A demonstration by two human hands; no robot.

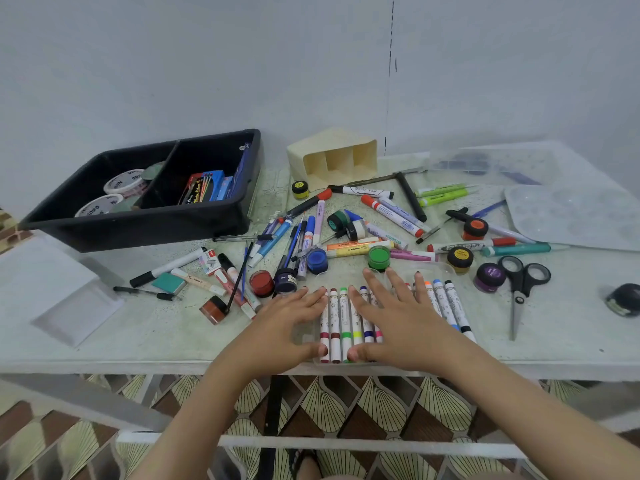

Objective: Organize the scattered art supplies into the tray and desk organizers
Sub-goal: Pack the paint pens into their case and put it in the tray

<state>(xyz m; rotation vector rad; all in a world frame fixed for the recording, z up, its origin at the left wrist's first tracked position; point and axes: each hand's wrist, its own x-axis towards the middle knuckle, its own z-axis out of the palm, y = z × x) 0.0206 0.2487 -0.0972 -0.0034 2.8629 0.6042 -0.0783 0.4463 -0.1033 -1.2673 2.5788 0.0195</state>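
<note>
A clear plastic case (437, 269) holding a row of coloured markers (335, 318) lies at the table's near edge. My left hand (287, 327) and my right hand (398, 323) lie flat on it, fingers spread, thumbs at its near side. A black two-part tray (138, 233) stands at the back left with tape rolls (124, 181) and pencil boxes inside. A cream desk organizer (311, 157) lies tipped on its side at the back. Loose pens, markers and paint pots such as the green one (379, 258) are scattered between them.
Black scissors (519, 285) lie to the right of the case, with a dark round object (625, 299) further right. A clear lid (76, 313) sits at the left, and a clear plastic sheet (571, 216) at the back right. The wall is close behind.
</note>
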